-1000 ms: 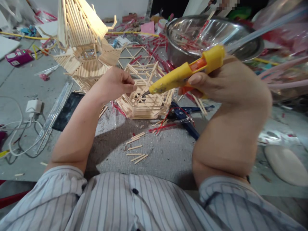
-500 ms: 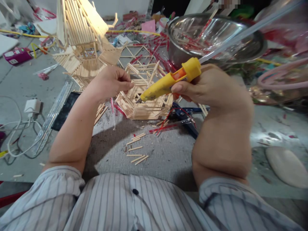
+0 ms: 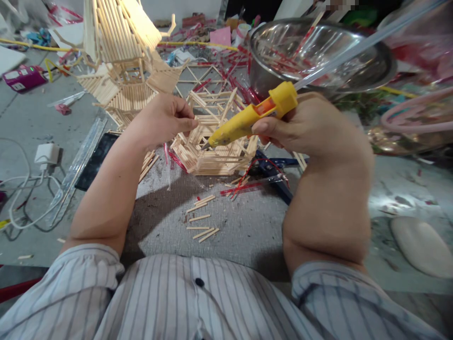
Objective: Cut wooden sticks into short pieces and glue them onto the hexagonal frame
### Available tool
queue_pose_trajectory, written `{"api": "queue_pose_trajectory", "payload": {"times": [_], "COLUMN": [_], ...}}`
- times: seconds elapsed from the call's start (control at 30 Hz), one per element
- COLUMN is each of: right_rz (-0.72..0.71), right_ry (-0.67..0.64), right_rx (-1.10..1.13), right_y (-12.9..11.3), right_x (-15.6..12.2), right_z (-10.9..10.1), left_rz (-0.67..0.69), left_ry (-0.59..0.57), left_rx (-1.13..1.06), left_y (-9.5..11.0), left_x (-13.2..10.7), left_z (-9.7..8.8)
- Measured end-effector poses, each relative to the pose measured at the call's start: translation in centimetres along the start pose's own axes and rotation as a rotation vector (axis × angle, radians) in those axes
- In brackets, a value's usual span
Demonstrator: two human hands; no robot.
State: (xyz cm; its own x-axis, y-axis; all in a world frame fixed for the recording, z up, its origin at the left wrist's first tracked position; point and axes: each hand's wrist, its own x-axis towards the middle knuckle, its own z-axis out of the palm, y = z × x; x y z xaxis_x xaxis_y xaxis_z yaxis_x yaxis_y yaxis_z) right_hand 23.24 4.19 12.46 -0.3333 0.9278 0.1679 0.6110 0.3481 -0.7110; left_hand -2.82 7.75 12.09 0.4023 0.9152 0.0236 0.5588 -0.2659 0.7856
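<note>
My right hand [image 3: 300, 125] is wrapped around a yellow hot glue gun [image 3: 233, 125], with a long clear glue stick [image 3: 354, 52] running out of its back. The gun's nozzle points down and left at the low, many-sided frame of wooden sticks [image 3: 219, 165]; whether it touches is hard to tell. At the left edge of that frame, my left hand [image 3: 170, 118] is closed in a pinch, and what lies between its fingertips cannot be made out. Behind my left hand stands a taller tiered stick model [image 3: 130, 97], its upper roof brightly lit.
Short cut sticks [image 3: 200, 218] lie on the grey table in front of me. Blue-handled pliers [image 3: 272, 174] rest right of the frame. A steel bowl [image 3: 260, 82] with red-wrapped sticks stands behind the glue gun. Left are a dark phone-like slab [image 3: 94, 163] and a white charger [image 3: 47, 156].
Both hands keep nearly the same pose, the left still pinching and the right still holding the glue gun. The whole view has shifted slightly; nothing was taken up or let go.
</note>
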Motion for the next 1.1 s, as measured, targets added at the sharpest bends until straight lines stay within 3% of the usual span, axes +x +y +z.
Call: {"api": "queue_pose_trajectory", "payload": {"times": [0.3,1.1], "right_rz": [0.034,0.03], "right_ry": [0.027,0.06], "right_rx": [-0.005,-0.027], "right_y": [-0.3,0.4], "right_x": [-0.1,0.0], "right_z": [0.1,-0.4], "left_rz": [-0.062,0.024], "left_ry": [-0.027,-0.049], "left_rx": [0.045,-0.019], "left_y": [0.1,0.4], "left_x": [0.0,0.0], "left_z": [0.2,0.2]}}
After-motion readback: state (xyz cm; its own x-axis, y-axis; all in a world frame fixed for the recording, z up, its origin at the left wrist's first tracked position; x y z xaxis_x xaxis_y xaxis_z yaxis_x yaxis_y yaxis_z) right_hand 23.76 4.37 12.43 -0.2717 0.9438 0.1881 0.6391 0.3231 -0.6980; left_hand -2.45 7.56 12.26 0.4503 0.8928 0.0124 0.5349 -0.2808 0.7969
